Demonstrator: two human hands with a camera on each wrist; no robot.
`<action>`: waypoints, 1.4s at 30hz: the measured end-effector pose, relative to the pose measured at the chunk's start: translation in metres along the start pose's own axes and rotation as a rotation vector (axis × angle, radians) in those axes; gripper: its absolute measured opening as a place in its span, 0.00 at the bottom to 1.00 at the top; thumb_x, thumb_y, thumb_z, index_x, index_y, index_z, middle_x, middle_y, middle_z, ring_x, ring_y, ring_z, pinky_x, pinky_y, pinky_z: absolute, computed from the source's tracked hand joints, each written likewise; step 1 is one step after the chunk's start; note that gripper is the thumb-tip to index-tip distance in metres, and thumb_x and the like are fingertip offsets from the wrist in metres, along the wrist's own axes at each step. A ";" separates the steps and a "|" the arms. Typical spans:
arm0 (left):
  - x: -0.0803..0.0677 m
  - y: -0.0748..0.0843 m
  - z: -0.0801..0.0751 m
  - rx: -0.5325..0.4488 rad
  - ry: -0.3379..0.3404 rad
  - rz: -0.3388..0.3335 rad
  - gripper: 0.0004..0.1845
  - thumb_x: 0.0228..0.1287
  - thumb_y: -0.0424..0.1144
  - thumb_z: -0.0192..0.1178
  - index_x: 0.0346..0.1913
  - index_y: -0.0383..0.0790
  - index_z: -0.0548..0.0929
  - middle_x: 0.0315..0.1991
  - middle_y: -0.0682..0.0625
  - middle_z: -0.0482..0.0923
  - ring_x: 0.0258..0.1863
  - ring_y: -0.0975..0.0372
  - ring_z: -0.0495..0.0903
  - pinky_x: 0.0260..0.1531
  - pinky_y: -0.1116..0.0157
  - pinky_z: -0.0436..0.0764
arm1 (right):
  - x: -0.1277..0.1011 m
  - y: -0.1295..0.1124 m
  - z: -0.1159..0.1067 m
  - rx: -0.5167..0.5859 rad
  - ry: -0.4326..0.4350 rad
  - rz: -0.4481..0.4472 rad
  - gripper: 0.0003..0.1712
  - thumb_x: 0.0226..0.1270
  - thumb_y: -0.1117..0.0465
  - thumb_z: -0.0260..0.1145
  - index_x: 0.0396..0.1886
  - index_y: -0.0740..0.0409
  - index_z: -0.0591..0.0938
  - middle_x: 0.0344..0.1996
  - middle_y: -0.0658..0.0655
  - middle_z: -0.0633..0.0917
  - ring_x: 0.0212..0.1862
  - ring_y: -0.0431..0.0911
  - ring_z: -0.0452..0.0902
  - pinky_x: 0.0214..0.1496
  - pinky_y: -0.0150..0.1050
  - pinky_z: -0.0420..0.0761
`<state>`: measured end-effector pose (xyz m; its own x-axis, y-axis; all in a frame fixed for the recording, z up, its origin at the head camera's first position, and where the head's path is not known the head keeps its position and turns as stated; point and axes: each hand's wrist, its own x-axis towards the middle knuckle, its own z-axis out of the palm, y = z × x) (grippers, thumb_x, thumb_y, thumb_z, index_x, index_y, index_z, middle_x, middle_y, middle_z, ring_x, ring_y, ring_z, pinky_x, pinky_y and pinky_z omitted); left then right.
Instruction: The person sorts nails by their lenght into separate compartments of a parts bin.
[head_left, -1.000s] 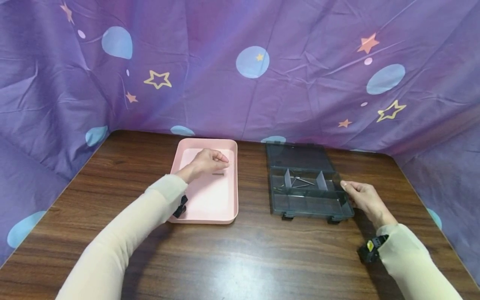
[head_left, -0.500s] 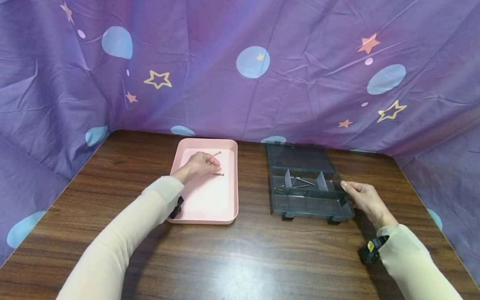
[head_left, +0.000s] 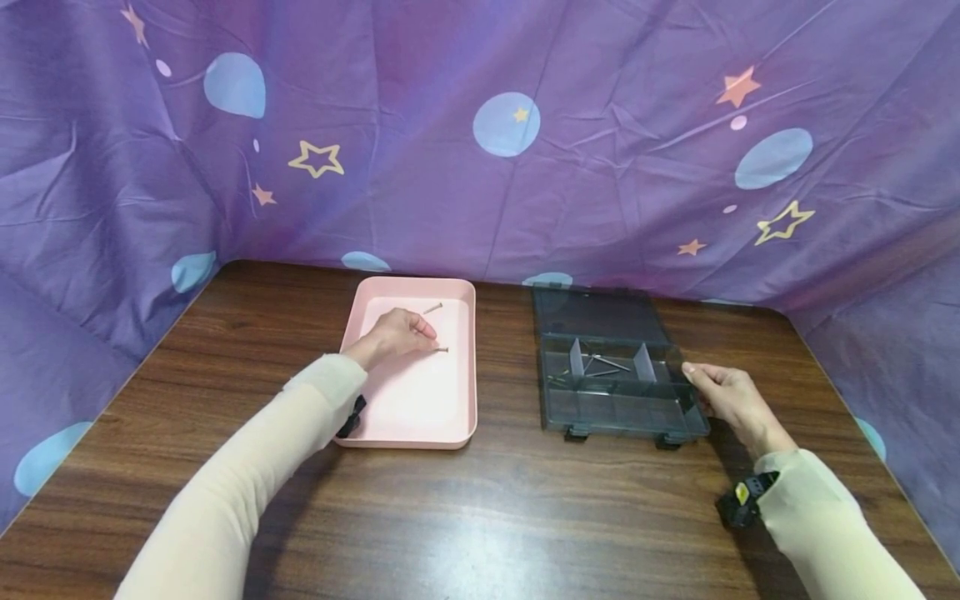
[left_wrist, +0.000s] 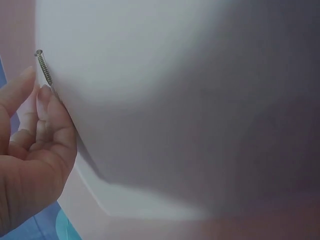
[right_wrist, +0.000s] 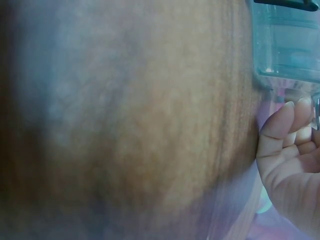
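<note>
A pink tray (head_left: 405,421) lies left of centre on the table with two screws in it. My left hand (head_left: 429,337) is low in the tray, thumb and forefinger pinching the near end of one screw (head_left: 442,349). The left wrist view shows that screw (left_wrist: 43,67) running between the fingertips (left_wrist: 46,96) of my left hand (left_wrist: 35,87). The other screw (head_left: 432,308) lies free near the tray's back. My right hand (head_left: 697,387) grips the right wall of a clear grey organiser box (head_left: 622,408), with my right hand (right_wrist: 292,112) curled against its corner (right_wrist: 285,50).
The box lid (head_left: 600,315) lies open and flat behind the box. Several thin metal pieces (head_left: 603,364) sit in the box's middle back compartment. A purple cloth with stars and circles (head_left: 480,142) walls in the wooden table (head_left: 480,517) at the back and both sides.
My left hand dropped from a fist above the tray onto the nearer screw, uncovering the screw at the back. My right hand and the box stayed put.
</note>
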<state>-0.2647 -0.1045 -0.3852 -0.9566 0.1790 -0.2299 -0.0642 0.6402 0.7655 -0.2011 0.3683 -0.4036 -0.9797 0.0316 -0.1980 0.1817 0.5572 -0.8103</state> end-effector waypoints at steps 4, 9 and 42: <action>0.000 0.000 0.001 0.016 -0.004 0.002 0.12 0.53 0.36 0.67 0.40 0.35 0.82 0.35 0.47 0.82 0.35 0.62 0.73 0.41 0.68 0.71 | 0.000 0.000 0.000 0.001 0.006 -0.013 0.39 0.72 0.43 0.49 0.62 0.77 0.65 0.20 0.34 0.74 0.27 0.30 0.71 0.30 0.29 0.76; -0.001 0.001 0.001 0.038 -0.010 -0.007 0.12 0.52 0.36 0.68 0.40 0.35 0.82 0.39 0.46 0.82 0.38 0.60 0.73 0.45 0.65 0.71 | -0.001 0.001 -0.001 0.018 0.002 -0.026 0.39 0.72 0.45 0.50 0.62 0.78 0.65 0.24 0.30 0.77 0.29 0.28 0.72 0.31 0.28 0.77; 0.000 0.002 0.005 0.195 0.014 0.072 0.06 0.54 0.35 0.66 0.35 0.37 0.85 0.35 0.46 0.85 0.37 0.60 0.74 0.49 0.62 0.71 | -0.001 0.000 -0.001 0.010 -0.019 -0.016 0.39 0.72 0.44 0.49 0.62 0.78 0.65 0.26 0.31 0.78 0.29 0.29 0.73 0.32 0.29 0.77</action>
<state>-0.2629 -0.0996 -0.3871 -0.9606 0.2200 -0.1699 0.0590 0.7587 0.6488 -0.2006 0.3691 -0.4026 -0.9807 0.0073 -0.1955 0.1673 0.5494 -0.8186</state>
